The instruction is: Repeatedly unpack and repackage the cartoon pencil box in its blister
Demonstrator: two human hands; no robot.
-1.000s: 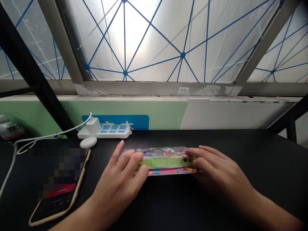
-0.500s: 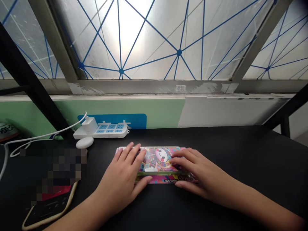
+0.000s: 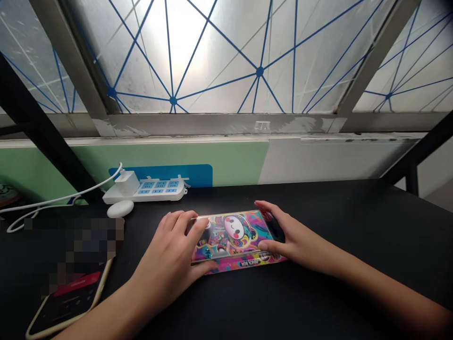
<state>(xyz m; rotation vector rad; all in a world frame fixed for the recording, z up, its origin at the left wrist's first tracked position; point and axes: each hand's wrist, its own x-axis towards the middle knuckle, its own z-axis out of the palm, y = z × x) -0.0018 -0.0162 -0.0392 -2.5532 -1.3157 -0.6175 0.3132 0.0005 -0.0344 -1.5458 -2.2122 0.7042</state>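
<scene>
Lower centre of the frame: two bare hands are holding a brightly printed pencil box over a black desk. The left hand is clasping the left end, index finger lying across the top, other fingers bunching together, thumb bracing the near edge; the right hand is pinching the right end between thumb and fingers. Sound handling would mean supporting both ends evenly, pressing only lightly.
</scene>
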